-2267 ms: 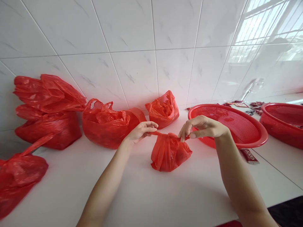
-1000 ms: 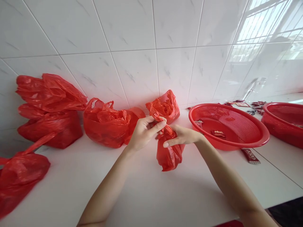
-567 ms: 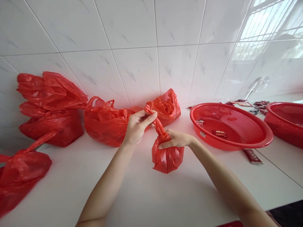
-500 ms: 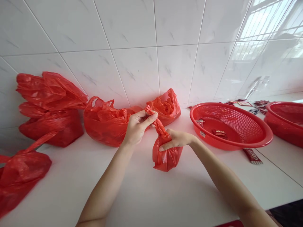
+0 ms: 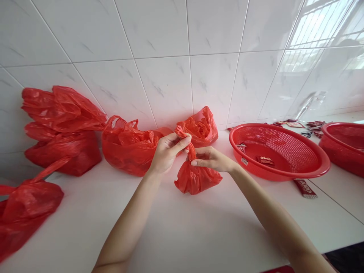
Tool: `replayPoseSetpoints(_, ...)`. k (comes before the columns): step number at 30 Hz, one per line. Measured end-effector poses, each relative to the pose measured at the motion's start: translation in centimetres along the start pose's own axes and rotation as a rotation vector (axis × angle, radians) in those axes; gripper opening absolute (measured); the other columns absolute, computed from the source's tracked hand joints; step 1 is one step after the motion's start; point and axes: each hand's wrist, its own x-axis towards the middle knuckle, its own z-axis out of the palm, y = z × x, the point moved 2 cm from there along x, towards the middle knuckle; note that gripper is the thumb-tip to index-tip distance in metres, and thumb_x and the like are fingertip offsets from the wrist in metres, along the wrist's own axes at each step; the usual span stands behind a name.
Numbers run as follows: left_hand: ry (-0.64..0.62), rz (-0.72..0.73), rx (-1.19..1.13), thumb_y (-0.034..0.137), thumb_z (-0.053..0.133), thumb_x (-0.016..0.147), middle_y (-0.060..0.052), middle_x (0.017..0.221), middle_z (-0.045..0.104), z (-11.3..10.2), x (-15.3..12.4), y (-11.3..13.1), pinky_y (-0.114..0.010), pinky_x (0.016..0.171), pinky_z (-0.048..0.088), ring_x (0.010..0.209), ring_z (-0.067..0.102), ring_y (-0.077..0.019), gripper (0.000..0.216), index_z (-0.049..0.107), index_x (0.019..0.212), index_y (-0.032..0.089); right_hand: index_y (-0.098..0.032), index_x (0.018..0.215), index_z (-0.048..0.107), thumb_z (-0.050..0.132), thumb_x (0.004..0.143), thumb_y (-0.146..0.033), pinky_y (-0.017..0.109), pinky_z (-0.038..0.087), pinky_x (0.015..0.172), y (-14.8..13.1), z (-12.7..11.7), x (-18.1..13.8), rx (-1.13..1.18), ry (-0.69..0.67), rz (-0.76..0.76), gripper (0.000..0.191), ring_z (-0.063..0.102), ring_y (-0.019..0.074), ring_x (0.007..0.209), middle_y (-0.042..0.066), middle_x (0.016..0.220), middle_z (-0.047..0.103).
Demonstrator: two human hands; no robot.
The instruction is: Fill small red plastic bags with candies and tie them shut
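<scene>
A small red plastic bag sits on the white counter, its top gathered into a twisted neck. My left hand is closed on the upper end of that neck, holding it up. My right hand pinches the neck lower down, just above the bulging body of the bag. What the bag contains is hidden.
Several other red plastic bags line the tiled wall to the left and behind. A red mesh basket with a few small packets stands to the right, another red basket beyond it. A red wrapper lies near the counter edge.
Both hands first held the bag's handles apart, then gathered and twisted them into a neck. The right hand has slid from gripping the bag's body to pinching the neck; the bag settled wider.
</scene>
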Motion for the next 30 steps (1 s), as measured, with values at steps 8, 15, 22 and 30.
replayPoseSetpoints(8, -0.092, -0.067, -0.011, 0.043, 0.083, 0.076, -0.006, 0.102, 0.07, 0.4, 0.2, -1.7, -0.03, 0.081, 0.052, 0.095, 0.065, -0.0204, 0.041, 0.07, 0.107, 0.021, -0.015, 0.081, 0.065, 0.072, 0.088, -0.042, 0.027, 0.041, 0.065, -0.8, -1.3, -0.7, 0.11, 0.104, 0.006, 0.028, 0.047, 0.0114, 0.067, -0.003, 0.073, 0.054)
replayPoseSetpoints(15, -0.11, -0.064, 0.152, 0.051, 0.071, 0.085, -0.003, 0.077, 0.067, 1.3, -0.5, -2.4, -0.034, 0.078, 0.05, 0.085, 0.064, -0.0213, 0.035, 0.069, 0.071, 0.018, -0.016, 0.078, 0.065, 0.069, 0.089, -0.044, 0.027, 0.04, 0.061, -1.0, -2.1, -1.0, -0.012, 0.113, 0.008, 0.031, 0.047, 0.011, 0.064, -0.003, 0.071, 0.053)
replayPoseSetpoints(22, 0.073, -0.105, -0.041, 0.052, 0.08, 0.075, -0.005, 0.092, 0.074, 0.7, 0.4, -3.2, -0.034, 0.085, 0.051, 0.093, 0.068, -0.0218, 0.035, 0.074, 0.085, 0.019, -0.019, 0.079, 0.075, 0.07, 0.088, -0.044, 0.034, 0.052, 0.079, -1.8, -2.9, -1.4, -0.198, 0.357, -0.119, 0.027, 0.064, 0.0199, 0.083, 0.004, 0.084, 0.07)
replayPoseSetpoints(30, 0.167, -0.225, -0.202, 0.047, 0.086, 0.066, 0.0, 0.073, 0.068, 0.0, 0.9, -3.8, -0.028, 0.07, 0.049, 0.07, 0.064, -0.0153, 0.036, 0.067, 0.074, 0.018, -0.027, 0.092, 0.083, 0.077, 0.084, -0.033, 0.041, 0.053, 0.099, -2.2, -3.4, -2.0, -0.089, 0.231, -0.224, 0.011, 0.066, 0.0253, 0.113, 0.006, 0.118, 0.074)
